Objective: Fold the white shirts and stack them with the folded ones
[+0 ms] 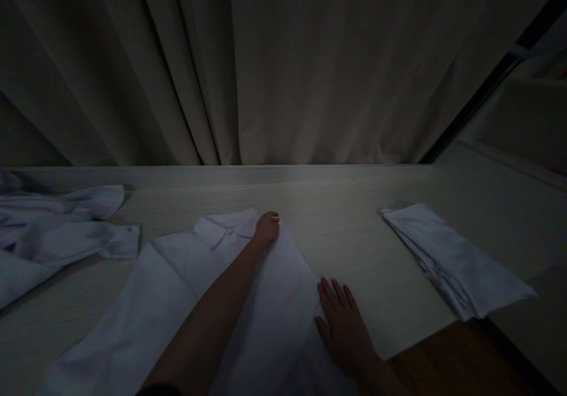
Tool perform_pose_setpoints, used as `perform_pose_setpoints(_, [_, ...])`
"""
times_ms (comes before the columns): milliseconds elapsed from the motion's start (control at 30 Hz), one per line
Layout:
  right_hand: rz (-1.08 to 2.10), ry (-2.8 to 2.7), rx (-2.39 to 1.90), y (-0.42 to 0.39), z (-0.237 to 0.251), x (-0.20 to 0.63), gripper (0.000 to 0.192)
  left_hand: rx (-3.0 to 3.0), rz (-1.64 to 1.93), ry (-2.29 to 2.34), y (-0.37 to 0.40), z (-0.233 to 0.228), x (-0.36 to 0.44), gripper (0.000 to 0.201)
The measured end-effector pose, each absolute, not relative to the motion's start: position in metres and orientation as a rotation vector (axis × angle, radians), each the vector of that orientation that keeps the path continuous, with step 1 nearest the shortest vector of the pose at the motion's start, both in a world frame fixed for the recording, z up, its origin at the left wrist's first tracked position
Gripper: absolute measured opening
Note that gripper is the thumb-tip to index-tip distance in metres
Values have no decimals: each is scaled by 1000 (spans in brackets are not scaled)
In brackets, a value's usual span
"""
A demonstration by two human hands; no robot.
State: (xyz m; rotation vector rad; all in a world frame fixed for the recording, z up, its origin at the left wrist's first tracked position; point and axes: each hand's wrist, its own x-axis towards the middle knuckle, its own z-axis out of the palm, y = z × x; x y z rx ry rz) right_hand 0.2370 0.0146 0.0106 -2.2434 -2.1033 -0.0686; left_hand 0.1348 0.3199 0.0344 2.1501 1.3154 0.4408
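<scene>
Two bare forearms reach out from the camera over a white shirt (186, 301) spread flat on a pale table (363, 236) in a dim room. At far left, a second, crumpled shirt (57, 236) lies loose near the table's edge, one cuff pointing toward the spread one. On the spread shirt, the left hand (267, 229) presses down just beside the collar, fingers curled over the cloth; whether they pinch it cannot be told in this light. Lower and to the right, the right hand (343, 325) lies open and flat, palm down, on the shirt's right edge, fingertips running onto the bare table. Further right, well apart, a folded stack of white cloth (456, 266) sits near the table's corner. Heavy curtains (248, 65) hang behind.

Thin woven fabric like this looks light and limp: it will likely sag and crease wherever it is lifted, and slide easily on the smooth tabletop. Firmer holds appear to be the collar, the shoulder seams and the hemmed side edges, pinched between thumb and fingers while a flat palm pins the rest.
</scene>
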Motion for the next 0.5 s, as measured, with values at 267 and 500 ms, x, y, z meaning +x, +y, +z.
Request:
perform_pose_setpoints(267, [-62,-2096,-2261,15,6,238,62,2605,329,1092,306,37,127,31])
perform_pose_setpoints(500, [-39,-2114,-2271,15,6,239,62,2832,253,990,309,37,130,31])
